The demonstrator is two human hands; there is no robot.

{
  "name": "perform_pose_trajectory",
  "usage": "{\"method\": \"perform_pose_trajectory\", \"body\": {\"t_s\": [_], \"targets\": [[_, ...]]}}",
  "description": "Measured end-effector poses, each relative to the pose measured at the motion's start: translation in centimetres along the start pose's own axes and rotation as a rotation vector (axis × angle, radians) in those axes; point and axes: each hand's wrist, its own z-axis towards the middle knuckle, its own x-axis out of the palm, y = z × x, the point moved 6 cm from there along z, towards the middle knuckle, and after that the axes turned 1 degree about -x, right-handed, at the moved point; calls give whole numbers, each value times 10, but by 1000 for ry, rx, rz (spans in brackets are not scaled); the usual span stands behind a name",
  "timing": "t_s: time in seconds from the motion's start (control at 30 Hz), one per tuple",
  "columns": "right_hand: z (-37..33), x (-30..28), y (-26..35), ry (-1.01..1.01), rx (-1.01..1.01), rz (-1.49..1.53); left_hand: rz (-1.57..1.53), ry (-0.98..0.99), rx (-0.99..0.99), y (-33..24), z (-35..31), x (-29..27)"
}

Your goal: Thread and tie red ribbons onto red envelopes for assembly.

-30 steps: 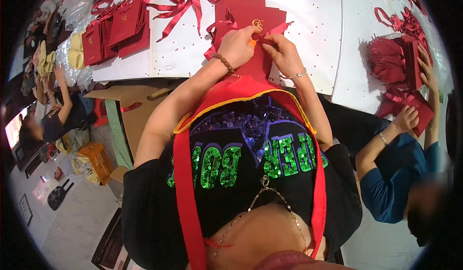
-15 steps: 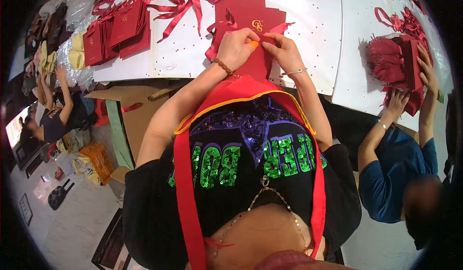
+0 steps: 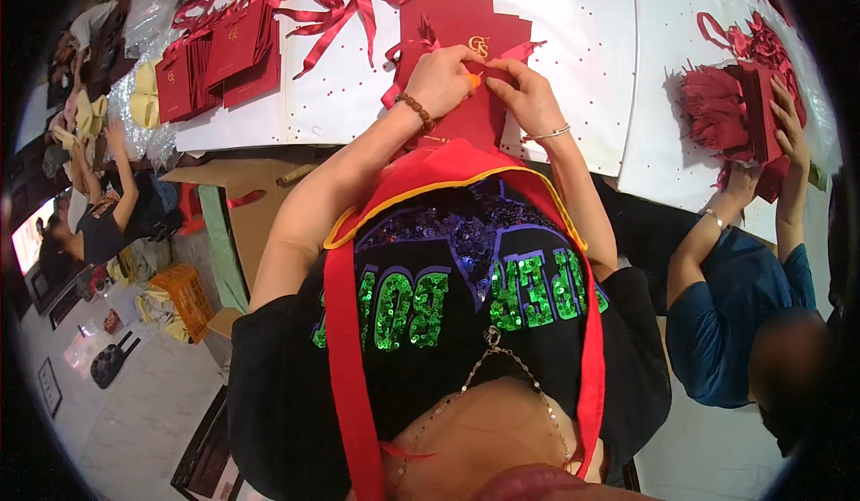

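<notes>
Two other people are at work, one to each side of you. At far left, a person in dark clothing [image 3: 106,234] reaches toward clear plastic [image 3: 161,141] and yellow items [image 3: 146,94]. Lower down, an orange crate [image 3: 184,299] stands on the marbled floor [image 3: 161,411]; a cardboard box [image 3: 264,196] sits beside the near edge of the white surface [image 3: 336,116]. On it, piled red packets [image 3: 237,49] lie near glossy ribbons [image 3: 363,26], with small red dots scattered about. The stack of red packets [image 3: 452,31] lies directly before you. Your left hand [image 3: 439,87], wearing something orange on a fingertip, and your right hand [image 3: 528,102] meet over it; I cannot tell whether either one's fingers clamp anything. At right, a person in blue [image 3: 730,322] handles more red packets [image 3: 760,111].
</notes>
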Motion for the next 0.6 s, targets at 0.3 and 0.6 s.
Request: {"method": "perform_pose_trajectory", "body": {"t_s": [0.3,0.6], "targets": [[0,-2,9,-81,-43,-253,-323,-67,-234,13,-1,8],[-5,0,6,-101,-112,-205,-395,-82,-171,8,-6,7]]}}
